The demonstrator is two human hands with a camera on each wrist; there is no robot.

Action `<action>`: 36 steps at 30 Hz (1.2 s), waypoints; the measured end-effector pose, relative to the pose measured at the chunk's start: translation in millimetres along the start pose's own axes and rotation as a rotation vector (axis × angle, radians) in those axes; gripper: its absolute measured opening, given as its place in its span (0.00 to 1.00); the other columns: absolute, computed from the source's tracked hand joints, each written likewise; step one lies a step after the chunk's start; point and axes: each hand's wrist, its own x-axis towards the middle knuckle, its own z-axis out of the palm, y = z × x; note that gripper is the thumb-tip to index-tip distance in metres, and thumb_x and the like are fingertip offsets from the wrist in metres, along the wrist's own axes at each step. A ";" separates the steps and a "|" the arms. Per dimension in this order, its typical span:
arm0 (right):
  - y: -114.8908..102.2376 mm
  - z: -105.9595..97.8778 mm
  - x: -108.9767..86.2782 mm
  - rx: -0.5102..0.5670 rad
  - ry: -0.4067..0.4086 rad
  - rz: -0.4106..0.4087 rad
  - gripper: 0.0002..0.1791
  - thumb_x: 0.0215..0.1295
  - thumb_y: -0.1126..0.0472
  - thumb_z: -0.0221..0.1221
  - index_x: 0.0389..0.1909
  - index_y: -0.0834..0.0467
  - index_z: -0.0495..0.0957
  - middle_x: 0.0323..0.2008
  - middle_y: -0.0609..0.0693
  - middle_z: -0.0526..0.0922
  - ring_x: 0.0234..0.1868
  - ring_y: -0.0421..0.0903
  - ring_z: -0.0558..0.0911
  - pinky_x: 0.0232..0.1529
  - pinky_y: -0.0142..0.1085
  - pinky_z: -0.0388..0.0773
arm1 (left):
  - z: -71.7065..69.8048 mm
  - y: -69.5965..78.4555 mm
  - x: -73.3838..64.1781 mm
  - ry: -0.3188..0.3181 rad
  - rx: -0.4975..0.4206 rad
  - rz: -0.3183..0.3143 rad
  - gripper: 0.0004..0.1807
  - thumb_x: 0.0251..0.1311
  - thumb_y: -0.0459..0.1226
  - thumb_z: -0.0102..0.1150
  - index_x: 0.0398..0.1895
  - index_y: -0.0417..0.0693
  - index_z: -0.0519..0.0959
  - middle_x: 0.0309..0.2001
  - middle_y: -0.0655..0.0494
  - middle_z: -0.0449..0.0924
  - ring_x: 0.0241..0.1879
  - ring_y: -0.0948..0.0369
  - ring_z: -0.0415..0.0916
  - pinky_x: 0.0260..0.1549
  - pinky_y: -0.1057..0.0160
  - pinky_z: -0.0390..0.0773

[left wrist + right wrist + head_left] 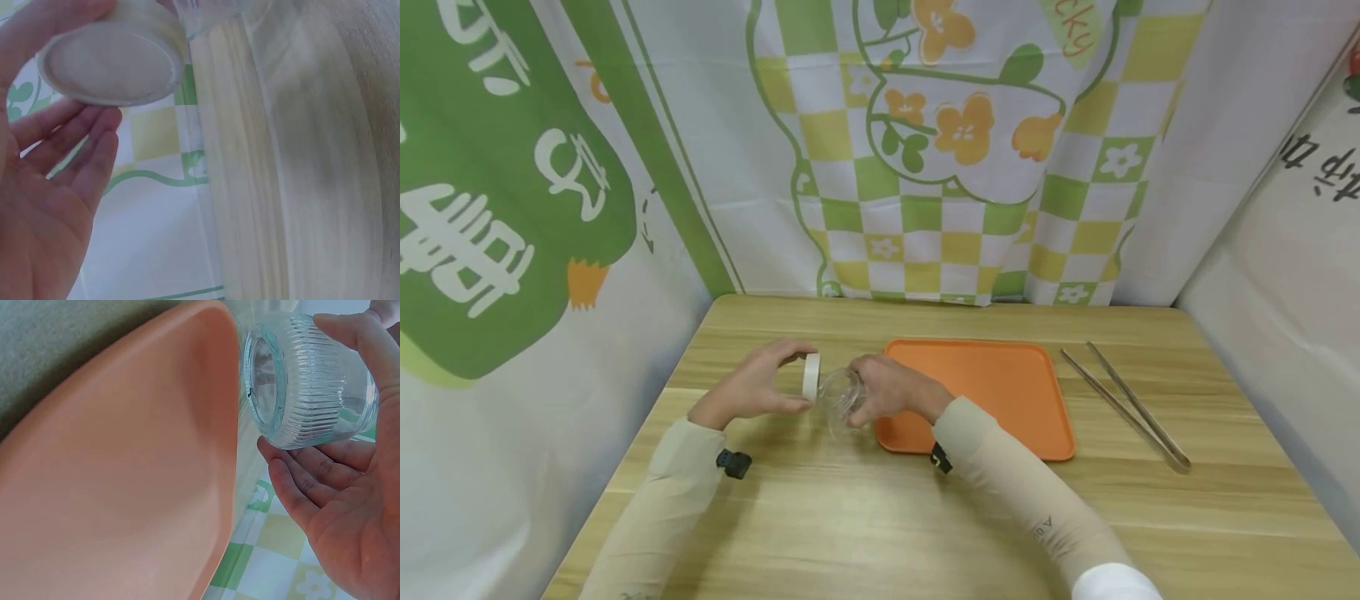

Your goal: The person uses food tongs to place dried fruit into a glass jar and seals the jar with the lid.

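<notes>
My left hand [754, 385] grips a round white lid [810, 377] by its edge, thumb on one side and fingers on the other. The lid stands on edge, and its flat face [112, 64] shows in the left wrist view. Just to the right of it, my right hand [891, 388] holds a clear glass jar [837, 398] around its side. Ribbed glass [312, 381] and a thick round end show in the right wrist view, with the jar tipped sideways there. Lid and jar are close together, the jar's end facing the lid.
An orange tray [981, 375] lies on the wooden table [850, 525], partly behind my right hand and forearm. Metal tongs [1131, 408] rest to the tray's right. Patterned cloth [940, 217] hangs along the table's back edge, with more cloth at both sides.
</notes>
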 end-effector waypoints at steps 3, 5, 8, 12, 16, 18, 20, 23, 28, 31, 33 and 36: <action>0.6 0.1 0.5 -0.010 -0.003 -0.005 0.35 0.58 0.47 0.77 0.59 0.62 0.77 0.44 0.46 0.83 0.41 0.39 0.81 0.41 0.30 0.81 | 3.6 -1.1 2.6 -0.014 -0.036 0.029 0.44 0.51 0.40 0.83 0.71 0.38 0.73 0.66 0.43 0.78 0.68 0.40 0.74 0.70 0.41 0.73; 0.7 0.0 0.6 -0.008 -0.003 -0.008 0.33 0.57 0.47 0.77 0.57 0.61 0.78 0.44 0.46 0.83 0.40 0.39 0.81 0.41 0.30 0.81 | 5.6 -1.9 4.5 -0.019 -0.065 0.043 0.44 0.51 0.39 0.84 0.70 0.38 0.73 0.66 0.43 0.78 0.68 0.42 0.75 0.71 0.42 0.72; -0.2 -0.2 0.9 -0.012 0.005 -0.016 0.32 0.55 0.48 0.78 0.55 0.60 0.78 0.43 0.46 0.84 0.40 0.39 0.81 0.41 0.30 0.81 | 8.8 -3.2 6.9 -0.027 -0.113 0.048 0.43 0.51 0.38 0.84 0.70 0.38 0.73 0.66 0.44 0.78 0.69 0.43 0.74 0.73 0.43 0.70; -2.6 0.3 2.1 -0.057 0.027 -0.045 0.31 0.54 0.48 0.78 0.53 0.59 0.79 0.43 0.46 0.84 0.41 0.40 0.81 0.42 0.30 0.81 | 13.1 -4.5 9.2 -0.031 -0.184 0.037 0.42 0.50 0.37 0.84 0.69 0.37 0.74 0.66 0.43 0.78 0.70 0.43 0.73 0.74 0.43 0.68; -4.0 1.7 3.7 -0.094 0.035 -0.065 0.32 0.54 0.46 0.78 0.54 0.58 0.79 0.45 0.46 0.84 0.43 0.40 0.80 0.44 0.30 0.80 | 17.1 -5.3 10.7 -0.029 -0.214 0.024 0.41 0.50 0.38 0.84 0.68 0.38 0.75 0.66 0.42 0.78 0.71 0.42 0.73 0.74 0.43 0.69; -4.1 2.0 4.2 -0.090 0.036 -0.066 0.33 0.54 0.46 0.79 0.55 0.58 0.79 0.46 0.46 0.83 0.44 0.40 0.80 0.45 0.30 0.80 | 18.6 -5.8 11.3 -0.028 -0.213 0.023 0.41 0.50 0.38 0.84 0.68 0.38 0.75 0.67 0.43 0.78 0.71 0.42 0.73 0.74 0.43 0.69; -4.1 2.0 4.4 -0.084 0.038 -0.067 0.33 0.54 0.46 0.78 0.55 0.58 0.79 0.47 0.46 0.84 0.45 0.40 0.80 0.46 0.30 0.80 | 19.6 -5.8 11.7 -0.026 -0.212 0.018 0.40 0.51 0.39 0.84 0.67 0.39 0.75 0.67 0.44 0.77 0.71 0.43 0.73 0.74 0.44 0.69; -4.0 2.1 4.6 -0.087 0.042 -0.063 0.33 0.55 0.46 0.78 0.56 0.59 0.79 0.48 0.47 0.84 0.45 0.40 0.81 0.46 0.30 0.80 | 20.8 -4.4 12.2 -0.028 -0.213 0.007 0.40 0.51 0.40 0.84 0.67 0.41 0.76 0.67 0.45 0.77 0.72 0.45 0.73 0.74 0.44 0.68; -3.6 2.5 4.3 -0.091 0.048 -0.054 0.34 0.55 0.45 0.78 0.56 0.59 0.79 0.49 0.48 0.83 0.45 0.41 0.80 0.46 0.30 0.80 | 23.9 -2.7 11.6 -0.022 -0.222 0.017 0.40 0.52 0.41 0.84 0.67 0.41 0.76 0.66 0.45 0.77 0.71 0.44 0.73 0.74 0.43 0.69; -2.8 2.5 4.4 -0.088 0.053 -0.057 0.34 0.54 0.45 0.78 0.55 0.59 0.79 0.48 0.48 0.83 0.44 0.41 0.80 0.45 0.30 0.79 | 26.3 -4.3 10.9 -0.017 -0.233 0.024 0.40 0.52 0.40 0.84 0.67 0.41 0.76 0.66 0.46 0.77 0.70 0.45 0.72 0.74 0.45 0.68; -2.3 2.7 4.3 -0.087 0.056 -0.058 0.33 0.54 0.45 0.78 0.55 0.59 0.79 0.47 0.47 0.83 0.44 0.41 0.80 0.45 0.30 0.79 | 27.4 -5.3 10.6 -0.017 -0.239 0.025 0.40 0.53 0.40 0.83 0.68 0.41 0.75 0.67 0.46 0.76 0.71 0.45 0.72 0.74 0.46 0.68; -1.9 2.6 4.0 -0.085 0.058 -0.058 0.34 0.54 0.45 0.78 0.56 0.59 0.79 0.48 0.48 0.83 0.44 0.41 0.80 0.45 0.30 0.79 | 28.4 -6.2 10.4 -0.019 -0.244 0.011 0.40 0.54 0.41 0.83 0.69 0.43 0.75 0.67 0.47 0.75 0.71 0.46 0.72 0.75 0.48 0.68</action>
